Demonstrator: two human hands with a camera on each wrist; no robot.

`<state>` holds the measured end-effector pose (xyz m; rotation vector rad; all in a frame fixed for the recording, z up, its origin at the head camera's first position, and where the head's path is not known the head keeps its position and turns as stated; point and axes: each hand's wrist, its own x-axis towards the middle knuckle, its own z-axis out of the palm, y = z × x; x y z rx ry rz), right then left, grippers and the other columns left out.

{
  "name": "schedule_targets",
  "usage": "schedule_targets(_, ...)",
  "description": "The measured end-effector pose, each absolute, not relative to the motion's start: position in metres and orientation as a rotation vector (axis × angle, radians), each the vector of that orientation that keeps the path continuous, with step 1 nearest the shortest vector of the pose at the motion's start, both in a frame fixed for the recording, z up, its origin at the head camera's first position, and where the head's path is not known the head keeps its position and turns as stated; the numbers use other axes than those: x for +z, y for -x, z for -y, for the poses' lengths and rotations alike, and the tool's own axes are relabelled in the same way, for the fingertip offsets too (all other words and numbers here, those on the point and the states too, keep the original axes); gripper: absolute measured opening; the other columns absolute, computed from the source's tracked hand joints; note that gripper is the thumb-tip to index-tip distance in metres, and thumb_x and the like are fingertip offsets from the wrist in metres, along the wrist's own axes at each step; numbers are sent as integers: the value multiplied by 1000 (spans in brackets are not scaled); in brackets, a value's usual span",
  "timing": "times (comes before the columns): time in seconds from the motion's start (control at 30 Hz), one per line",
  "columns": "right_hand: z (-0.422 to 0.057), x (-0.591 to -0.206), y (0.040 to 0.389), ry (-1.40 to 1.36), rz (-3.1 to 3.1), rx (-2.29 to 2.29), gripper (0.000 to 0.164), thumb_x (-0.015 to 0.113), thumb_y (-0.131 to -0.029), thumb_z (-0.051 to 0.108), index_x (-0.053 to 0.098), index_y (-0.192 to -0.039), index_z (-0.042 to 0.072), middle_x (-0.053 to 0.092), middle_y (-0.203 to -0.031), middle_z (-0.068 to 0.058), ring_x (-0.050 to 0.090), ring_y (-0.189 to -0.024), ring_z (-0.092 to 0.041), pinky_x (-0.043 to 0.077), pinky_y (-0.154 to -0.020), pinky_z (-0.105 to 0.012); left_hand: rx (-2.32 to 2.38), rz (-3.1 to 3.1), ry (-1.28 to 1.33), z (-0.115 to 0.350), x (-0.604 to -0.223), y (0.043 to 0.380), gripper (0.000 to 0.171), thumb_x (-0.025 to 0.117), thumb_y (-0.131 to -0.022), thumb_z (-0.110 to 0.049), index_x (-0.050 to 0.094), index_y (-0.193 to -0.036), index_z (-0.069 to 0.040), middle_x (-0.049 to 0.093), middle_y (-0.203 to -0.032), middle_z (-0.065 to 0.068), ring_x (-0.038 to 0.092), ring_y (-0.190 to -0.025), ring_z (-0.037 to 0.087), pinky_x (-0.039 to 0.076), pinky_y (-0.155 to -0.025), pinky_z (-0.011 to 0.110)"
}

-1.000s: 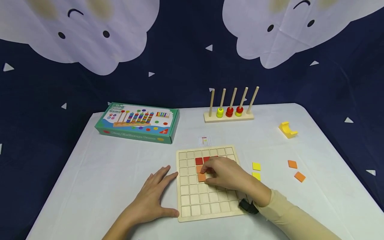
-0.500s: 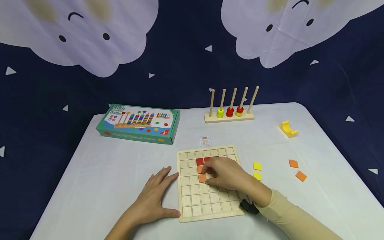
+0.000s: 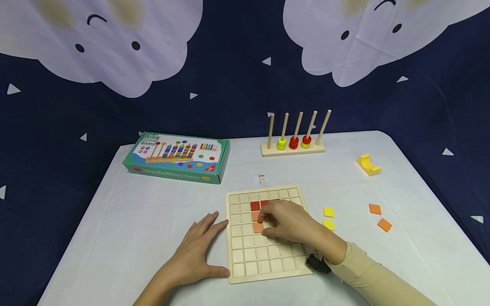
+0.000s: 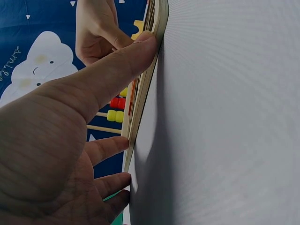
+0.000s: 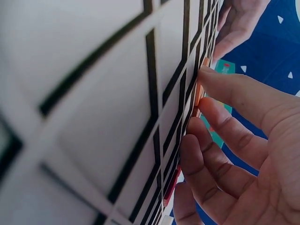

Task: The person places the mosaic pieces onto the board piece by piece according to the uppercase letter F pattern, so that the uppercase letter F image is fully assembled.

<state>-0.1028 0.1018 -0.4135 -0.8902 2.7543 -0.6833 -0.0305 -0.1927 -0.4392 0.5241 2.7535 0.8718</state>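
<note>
Right hand point(image 3: 288, 219): almost unmoved since the earlier frame; thumb touches the lower orange tile point(image 3: 258, 228), pinching I cannot tell.
Lower orange tile: in the board point(image 3: 250, 254); light, stiff, I judge; hold opposite edges.
Left hand point(image 3: 195, 255): fingers apart, touching the board.

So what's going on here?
A person is laying colored tiles into a gridded wooden board. The left hand rests its thumb and a finger against the board's left edge; the right hand pinches an orange tile at the grid. Another orange tile sits just beyond it, then a row of red tiles partly hidden by the hand. Two yellow tiles and two loose orange tiles lie off the board, to its right.
</note>
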Motion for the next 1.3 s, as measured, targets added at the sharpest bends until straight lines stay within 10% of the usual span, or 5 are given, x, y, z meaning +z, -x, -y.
schedule_targets(1.3, -176, -398, 112, 731, -2642, -1041, 19, 85, -92, 20, 77, -107, 13, 76, -99, 4, 68, -90, -12, 60, -81, -30, 878, -2762, -540, 193, -439, 30, 116, 98, -63, -62, 49, -161, -24, 34, -175, 12, 29, -164, 39, 20, -131, 72)
